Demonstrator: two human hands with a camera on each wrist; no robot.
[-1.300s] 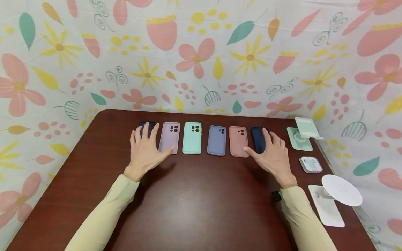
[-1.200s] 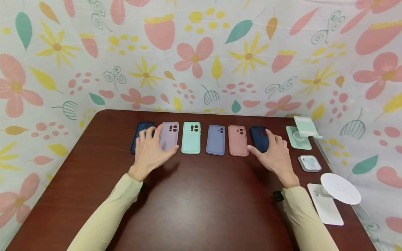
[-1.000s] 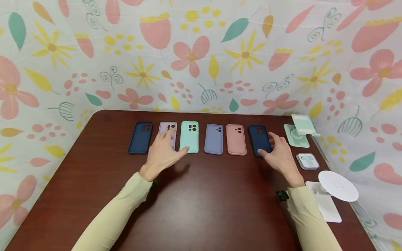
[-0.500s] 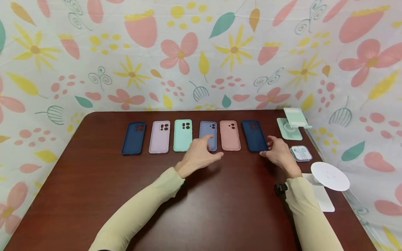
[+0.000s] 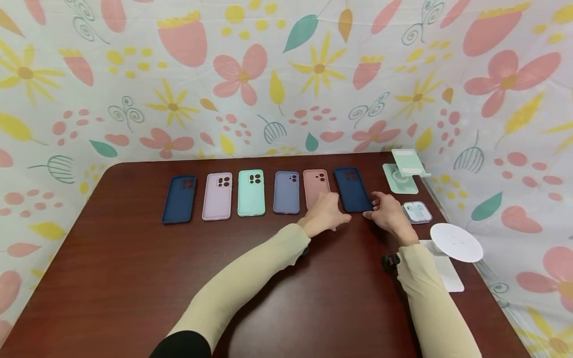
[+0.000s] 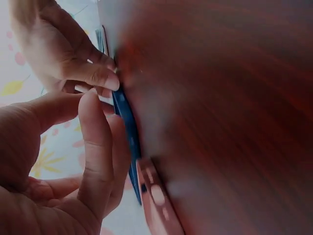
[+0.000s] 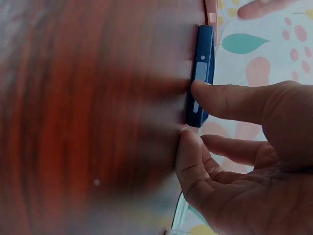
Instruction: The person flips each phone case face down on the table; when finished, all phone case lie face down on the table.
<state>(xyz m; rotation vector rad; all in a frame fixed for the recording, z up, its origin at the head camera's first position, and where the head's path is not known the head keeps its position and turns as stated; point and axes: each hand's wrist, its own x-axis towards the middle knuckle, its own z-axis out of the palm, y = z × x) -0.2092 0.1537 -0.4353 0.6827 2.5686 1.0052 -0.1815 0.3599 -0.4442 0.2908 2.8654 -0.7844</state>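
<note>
Several phone cases lie in a row along the back of the table: navy point(image 5: 179, 200), lilac point(image 5: 217, 201), mint point(image 5: 251, 199), slate blue point(image 5: 286, 196), pink point(image 5: 315, 183) and a second navy phone case point(image 5: 352, 189). My right hand point(image 5: 388, 215) pinches the lower right corner of the second navy case. In the right wrist view, its thumb presses this case's bottom edge point(image 7: 201, 44), with the forefinger at the corner. Loosely bent and holding nothing, my left hand point(image 5: 326, 213) reaches across in front of the pink case, hiding its lower part.
On the right side stand a mint folding stand point(image 5: 405, 171), boxed earphones point(image 5: 417, 212) and a white stand with a round plate point(image 5: 456, 242). A patterned cloth point(image 5: 268, 74) hangs behind the dark wooden table point(image 5: 112, 278).
My left hand has swept right along the row, from the left navy case to the pink one. My right hand has shifted from over the right navy case to its lower right corner.
</note>
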